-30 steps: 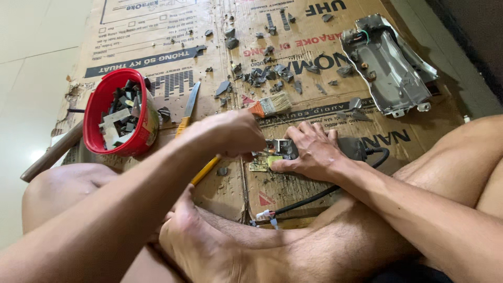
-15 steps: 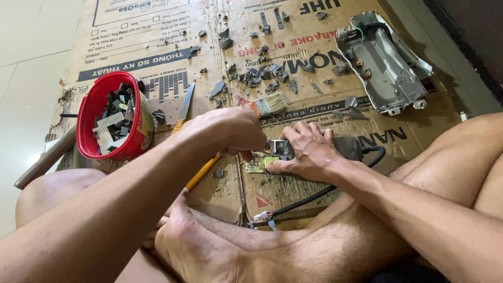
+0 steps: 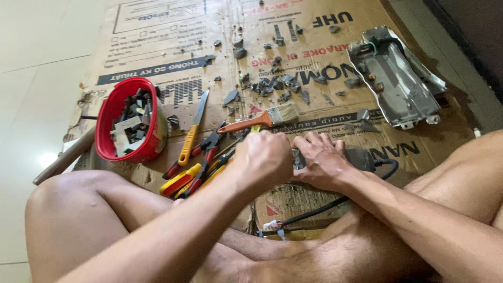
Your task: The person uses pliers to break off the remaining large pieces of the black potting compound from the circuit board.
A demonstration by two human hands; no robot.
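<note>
We are curling our left hand (image 3: 264, 157) into a fist, its grip pressed tight around a tool handle we cannot make out. Our right hand (image 3: 324, 161), just at three o'clock of it, is lying flat with fingers spread, pressing down a dark corded device (image 3: 361, 157) on the cardboard (image 3: 314, 47), a paintbrush (image 3: 262, 119) lying at twelve o'clock.

I count one red tub (image 3: 112, 112) of metal scraps, one paintbrush (image 3: 262, 119), one yellow-handled file (image 3: 193, 128), one pair of red-handled pliers (image 3: 201, 157), one metal housing (image 3: 398, 78), one black cable (image 3: 325, 207), and one cardboard sheet (image 3: 314, 31) under my two hands.
</note>
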